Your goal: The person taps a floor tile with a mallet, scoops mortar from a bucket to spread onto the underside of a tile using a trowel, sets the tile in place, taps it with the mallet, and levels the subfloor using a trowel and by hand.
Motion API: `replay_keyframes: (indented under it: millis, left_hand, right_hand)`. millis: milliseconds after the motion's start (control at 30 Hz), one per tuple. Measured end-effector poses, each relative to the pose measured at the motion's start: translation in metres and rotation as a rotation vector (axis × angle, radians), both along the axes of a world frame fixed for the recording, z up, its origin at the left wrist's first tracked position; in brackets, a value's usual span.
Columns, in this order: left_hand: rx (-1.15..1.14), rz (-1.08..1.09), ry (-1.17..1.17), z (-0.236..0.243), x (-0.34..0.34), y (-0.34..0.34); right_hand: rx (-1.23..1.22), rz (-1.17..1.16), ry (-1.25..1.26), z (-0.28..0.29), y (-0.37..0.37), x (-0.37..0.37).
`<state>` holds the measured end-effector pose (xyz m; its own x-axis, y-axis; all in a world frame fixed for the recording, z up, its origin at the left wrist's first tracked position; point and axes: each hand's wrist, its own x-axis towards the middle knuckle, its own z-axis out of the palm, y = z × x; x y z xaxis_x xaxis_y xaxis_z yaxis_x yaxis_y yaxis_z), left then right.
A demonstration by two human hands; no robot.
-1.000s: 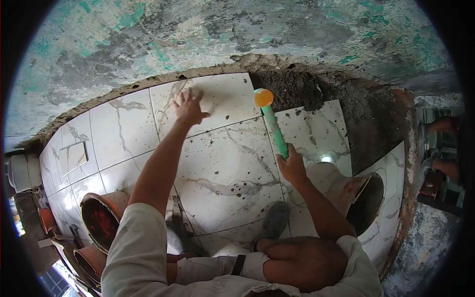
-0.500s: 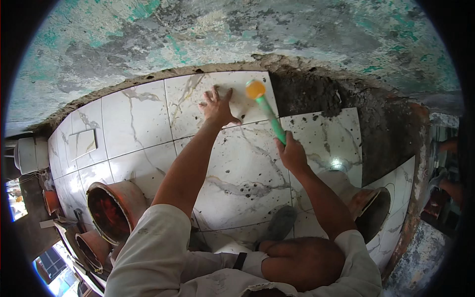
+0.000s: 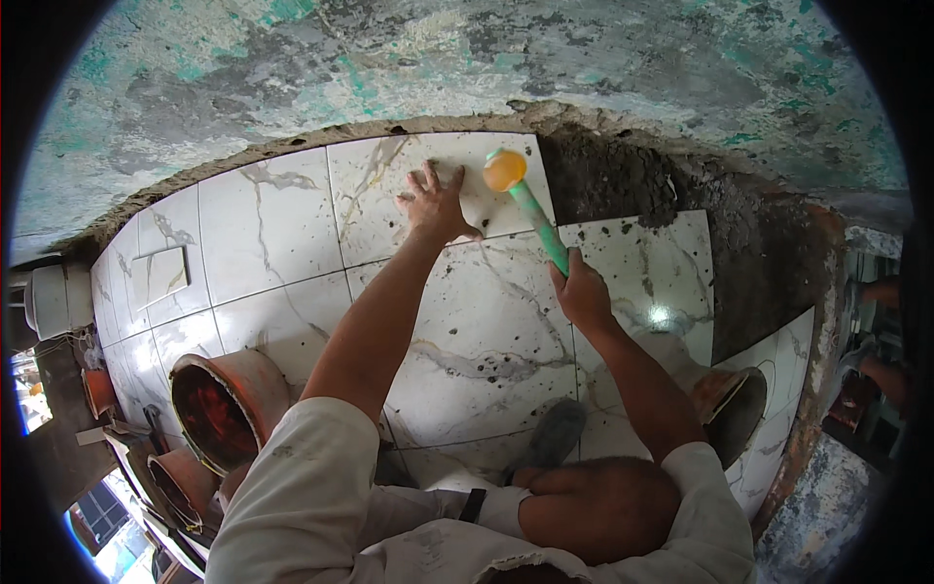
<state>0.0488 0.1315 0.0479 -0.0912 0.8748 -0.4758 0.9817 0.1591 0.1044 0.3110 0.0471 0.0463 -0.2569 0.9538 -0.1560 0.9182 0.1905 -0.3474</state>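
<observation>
Biggest of all, the wall [image 3: 438, 58] spread over the top of my view, grey with flaking green and whitish patches. Below it, the tiled floor [image 3: 255, 321] curved away to my left, white with grey and tan veins, its joints thin and dark.

And there was the tile [image 3: 482, 200] to watch, lying in the row nearest the wall, just short of its rough, crumbly foot! Glossy white it looked, a tan-grey vein down its left part, grit scattered over the face, its right edge bordering a dark bed of mortar [image 3: 608, 185], lumpy and damp-looking.

Two buckets flanked the scene: the left one [image 3: 258, 375] stood tipped in my fisheye picture, orange-brown outside, reddish and dark within; the right one [image 3: 710, 394] sat partly behind the right forearm, its inside greyish.

Then the mallet [image 3: 528, 205], a lovely splash of colour: rounded yellow-orange head, pale green at its far side, green handle scuffed with pale streaks. The head was over the tile's right part; whether it touched, I couldn't tell.

Now the hands! The left hand [image 3: 436, 209] lay on the tile, fingers fanned wide, thumb out toward the lower joint. The right hand [image 3: 584, 297] was wrapped around the handle's near end. Smallest of all, dark crumbs [image 3: 503, 368] peppered the big tile below.
</observation>
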Motion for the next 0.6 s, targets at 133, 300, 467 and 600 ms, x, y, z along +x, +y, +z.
replay_keyframes:
  millis: [133, 300, 467, 600]
  left_hand:
    - [0.040, -0.022, -0.010, -0.004, -0.001, 0.000]
    - [0.048, -0.020, 0.001, -0.006, -0.001, 0.004]
    - [0.026, -0.013, -0.007, -0.003, 0.000, 0.004]
    - [0.026, -0.014, -0.009, -0.001, 0.000, 0.004]
  right_hand:
    - [-0.085, -0.007, -0.138, 0.003, 0.005, -0.002]
    - [-0.039, -0.014, -0.064, 0.009, 0.012, -0.006]
    - [-0.039, -0.014, -0.086, 0.010, 0.020, -0.005]
    - [-0.017, -0.003, -0.053, 0.007, 0.019, -0.002]
